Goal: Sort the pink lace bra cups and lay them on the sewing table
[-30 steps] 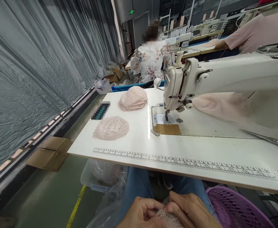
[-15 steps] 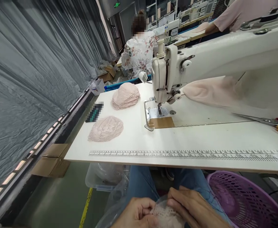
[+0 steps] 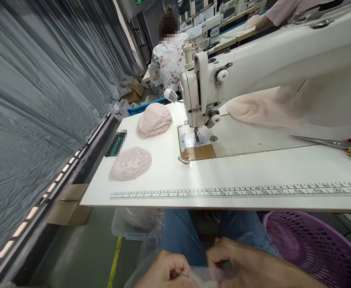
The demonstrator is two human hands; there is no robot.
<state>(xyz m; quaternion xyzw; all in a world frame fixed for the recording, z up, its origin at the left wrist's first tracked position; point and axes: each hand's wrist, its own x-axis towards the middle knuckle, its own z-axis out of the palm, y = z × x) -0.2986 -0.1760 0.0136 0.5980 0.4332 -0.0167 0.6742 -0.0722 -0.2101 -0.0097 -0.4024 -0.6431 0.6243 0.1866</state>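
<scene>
Low in the picture, over my lap, my left hand [image 3: 167,272] and my right hand [image 3: 238,266] are pinched together on a pale pink lace piece [image 3: 197,277], mostly hidden and blurred between the fingers. On the white table [image 3: 253,172] ahead lies a single pink lace cap [image 3: 130,163], with a stack of similar caps [image 3: 154,120] behind it. The white sewing machine [image 3: 253,68] stands over the table, its needle [image 3: 197,134] above the metal plate.
Pink fabric [image 3: 262,108] lies under the machine arm. Scissors [image 3: 328,142] rest at the table's right. A purple basket [image 3: 313,248] sits beside my right knee, a clear bin [image 3: 133,224] and cardboard boxes [image 3: 70,204] on the floor left. A person in a floral top [image 3: 169,60] works ahead.
The view has shifted down and to the right. My hands stay together on the lace piece in my lap, the fingers working it and now blurred.
</scene>
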